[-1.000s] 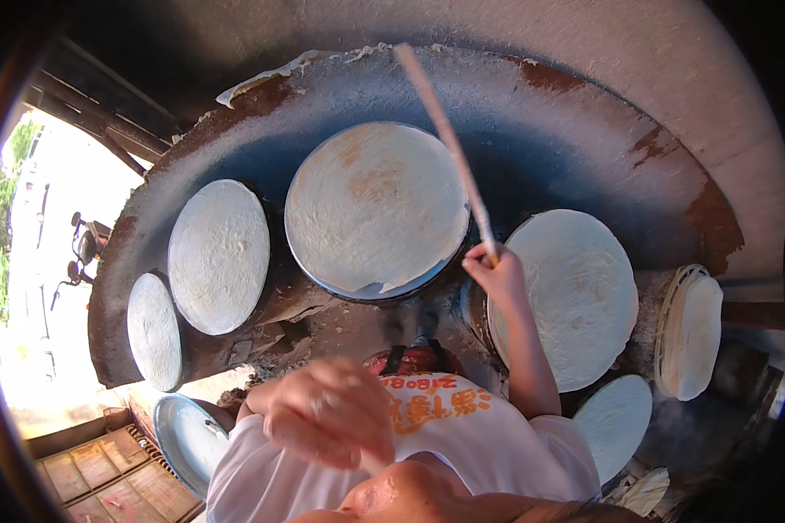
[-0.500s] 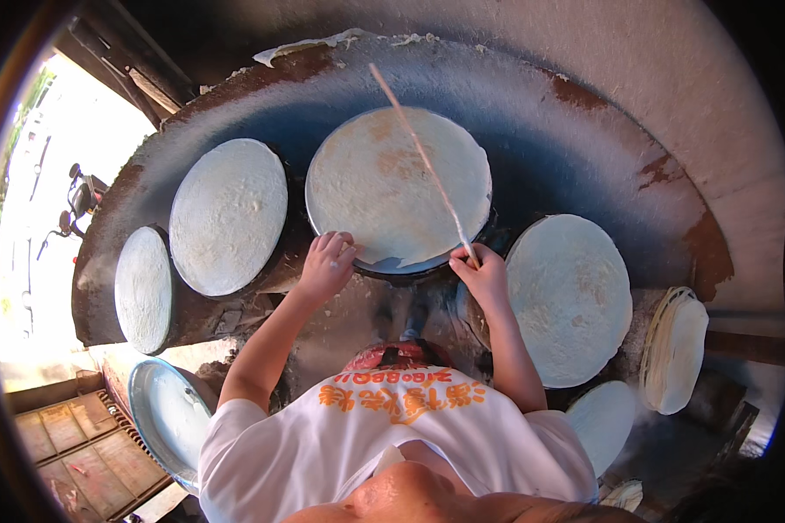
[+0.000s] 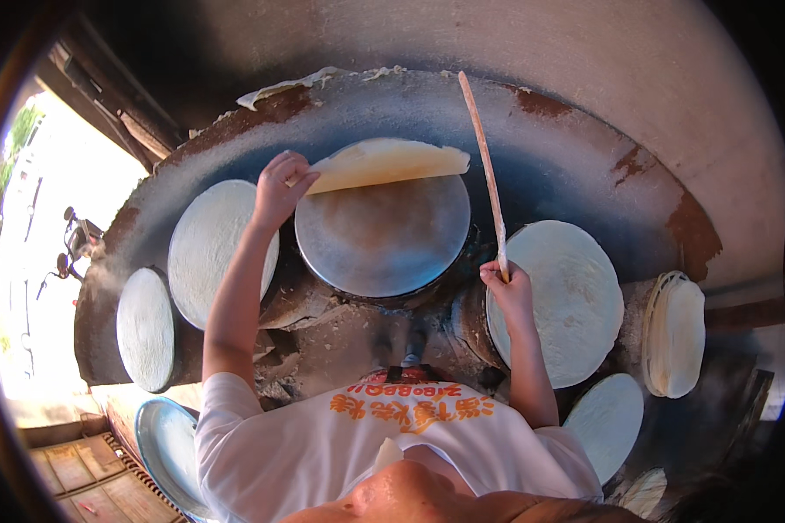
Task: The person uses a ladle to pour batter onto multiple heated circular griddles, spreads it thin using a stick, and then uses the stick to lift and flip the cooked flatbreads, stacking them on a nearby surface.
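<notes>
My left hand (image 3: 279, 186) pinches the left edge of a thin pancake (image 3: 397, 166), which is lifted and folded back over the far part of the round middle griddle (image 3: 384, 248). The near part of that griddle's dark, browned metal lies bare. A long thin wooden stick (image 3: 485, 161) is gripped at its near end by my right hand (image 3: 510, 289), and it points away from me, right of the griddle. Beside that hand, a pale pancake (image 3: 558, 305) covers another round griddle.
Two more batter-covered griddles (image 3: 222, 248) curve off to the left, and another (image 3: 606, 427) sits at lower right. A stack of pancakes (image 3: 677, 336) stands far right. A blue-rimmed basin (image 3: 142, 436) is at lower left. Behind the griddles rises a sooty curved metal surround (image 3: 576, 157).
My left hand has moved up and left, peeling the pancake's near side off the griddle and folding it away. My right hand has shifted right and lower, swinging the stick off the pancake.
</notes>
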`<state>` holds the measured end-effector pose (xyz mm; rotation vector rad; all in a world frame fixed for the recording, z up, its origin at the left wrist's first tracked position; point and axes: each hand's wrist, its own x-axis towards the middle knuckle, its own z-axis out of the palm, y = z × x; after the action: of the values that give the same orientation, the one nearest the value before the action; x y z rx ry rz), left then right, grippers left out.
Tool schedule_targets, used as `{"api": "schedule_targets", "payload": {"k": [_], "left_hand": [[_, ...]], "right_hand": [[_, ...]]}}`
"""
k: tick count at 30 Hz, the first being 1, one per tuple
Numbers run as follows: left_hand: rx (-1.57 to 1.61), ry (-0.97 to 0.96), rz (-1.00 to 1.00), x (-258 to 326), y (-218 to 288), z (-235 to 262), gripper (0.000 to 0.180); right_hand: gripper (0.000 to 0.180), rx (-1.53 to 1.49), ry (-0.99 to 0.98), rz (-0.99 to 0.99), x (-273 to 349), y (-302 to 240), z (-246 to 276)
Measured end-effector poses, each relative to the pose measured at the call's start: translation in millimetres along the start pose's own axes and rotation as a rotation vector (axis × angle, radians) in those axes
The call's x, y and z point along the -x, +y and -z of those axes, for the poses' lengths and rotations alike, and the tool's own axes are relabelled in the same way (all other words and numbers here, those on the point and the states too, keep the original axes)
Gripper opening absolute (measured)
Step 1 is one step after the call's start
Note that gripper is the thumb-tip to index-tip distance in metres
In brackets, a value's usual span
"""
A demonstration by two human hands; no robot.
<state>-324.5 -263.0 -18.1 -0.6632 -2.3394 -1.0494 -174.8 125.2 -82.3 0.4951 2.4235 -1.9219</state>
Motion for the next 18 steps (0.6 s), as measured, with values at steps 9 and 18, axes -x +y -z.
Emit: {"api": "schedule_targets", "payload": {"k": [9, 18], "left_hand": [[-0.087, -0.344, -0.161, -104, 47, 0, 0.016], [-0.29, -0.229, -0.62, 19, 122, -19, 0.015]], "right_hand": [[0.026, -0.446, -0.031, -0.068, -45, 5, -39], [0.043, -0.861, 0.125, -0.078, -57, 6, -22]]}}
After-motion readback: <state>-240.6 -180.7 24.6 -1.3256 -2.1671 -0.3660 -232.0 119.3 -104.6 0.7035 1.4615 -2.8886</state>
